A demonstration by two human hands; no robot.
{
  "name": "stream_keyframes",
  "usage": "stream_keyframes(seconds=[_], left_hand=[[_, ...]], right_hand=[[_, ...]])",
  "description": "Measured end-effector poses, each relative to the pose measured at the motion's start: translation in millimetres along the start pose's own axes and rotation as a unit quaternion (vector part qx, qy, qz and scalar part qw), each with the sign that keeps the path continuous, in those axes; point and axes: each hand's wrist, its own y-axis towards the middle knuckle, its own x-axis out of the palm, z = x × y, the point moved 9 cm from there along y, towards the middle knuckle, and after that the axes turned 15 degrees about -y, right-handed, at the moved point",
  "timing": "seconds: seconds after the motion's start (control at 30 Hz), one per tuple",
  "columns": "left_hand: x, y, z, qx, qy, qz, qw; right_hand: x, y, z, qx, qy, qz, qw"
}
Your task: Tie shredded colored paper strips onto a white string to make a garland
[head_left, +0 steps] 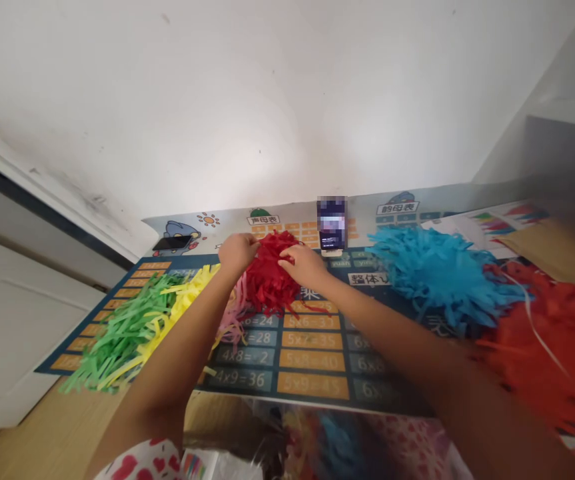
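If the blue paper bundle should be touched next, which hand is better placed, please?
Probably the right hand: it is on the side of the dark red bundle nearer to the blue paper bundle. The left hand is farther away.

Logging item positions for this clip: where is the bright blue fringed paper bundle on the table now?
In the head view, the bright blue fringed paper bundle lies right of centre on the dark printed mat, beside the red-orange fringed bundle.
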Motion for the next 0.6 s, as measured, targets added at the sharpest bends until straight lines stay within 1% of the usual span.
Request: stream_keyframes(seconds=[0.1, 0.17, 0.23, 0.33, 0.47, 0.53, 0.6], left_hand=[[1.3, 3, -6, 0.006, -0.020, 0.002, 1.000], [4.0, 7, -10, 0.021, -0.036, -0.003, 0.999], [8.0, 10, -12, 0.043, -0.057, -0.013, 0.997], [13.1, 10, -10, 0.074, -0.092, -0.024, 0.993], [14.0, -6, 3, 0.093, -0.106, -0.014, 0.990], [18.8, -17, 10, 0.096, -0.095, -0.032, 0.990], [27.5, -27, 14, 0.088, -0.074, -0.063, 0.991]], right_hand=[[27, 9, -6, 0.035, -0.037, -0.010, 0.999], [42, 7, -6, 0.054, -0.057, -0.016, 0.997], [52, 3, -4, 0.065, -0.067, -0.015, 0.996], [59, 1, 0, 0.071, -0.070, -0.016, 0.995], [61, 0, 2, 0.066, -0.065, -0.023, 0.995], [61, 0, 1, 0.062, -0.061, -0.023, 0.996], [62, -1, 0, 0.059, -0.057, -0.021, 0.996]])
